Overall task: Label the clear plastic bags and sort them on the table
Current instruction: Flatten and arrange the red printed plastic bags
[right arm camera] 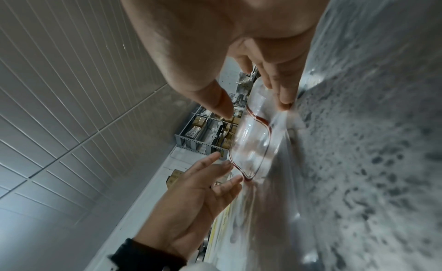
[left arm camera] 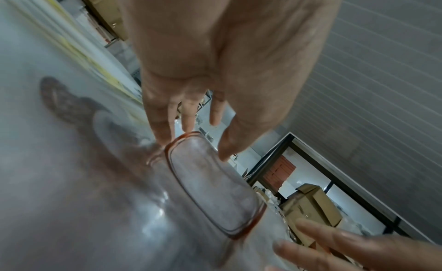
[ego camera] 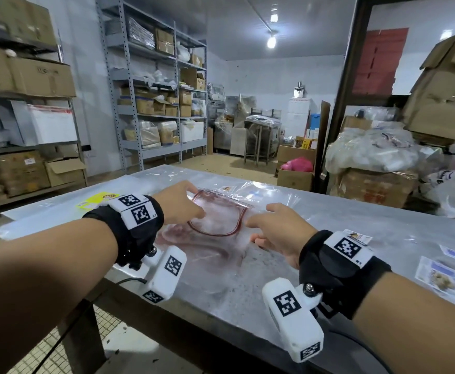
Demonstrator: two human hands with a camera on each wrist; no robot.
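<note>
both hands reach over a clear plastic bag [ego camera: 215,220] lying on a grey metal table [ego camera: 275,287] in a cluttered storeroom. left hand [ego camera: 179,202] has its fingers straight and spread, fingertips [left arm camera: 165,135] at the bag's far left corner by the red seal line; whether the thumb actually presses the film cannot be told. right hand [ego camera: 277,233] is also loosely spread, and the right wrist view shows one fingertip [right arm camera: 285,102] touching down at the bag's right edge. neither hand pinches anything.

the bag puffs up in the middle, its mouth bowed open in a rounded loop edged in dark red. it sits atop other flat, glossy bags [ego camera: 269,195], one already bearing a small sticker [ego camera: 227,188]. printed labels [ego camera: 437,276] lie on the table to the right, a yellow packet [ego camera: 99,199] to the left.

risk, judged from here: the film is thin, slick and static-prone, so a light press could drag the sheet beneath along with it, or trapped air could leave creases that wrinkle a label. the mottled, worn tabletop offers little grip.
</note>
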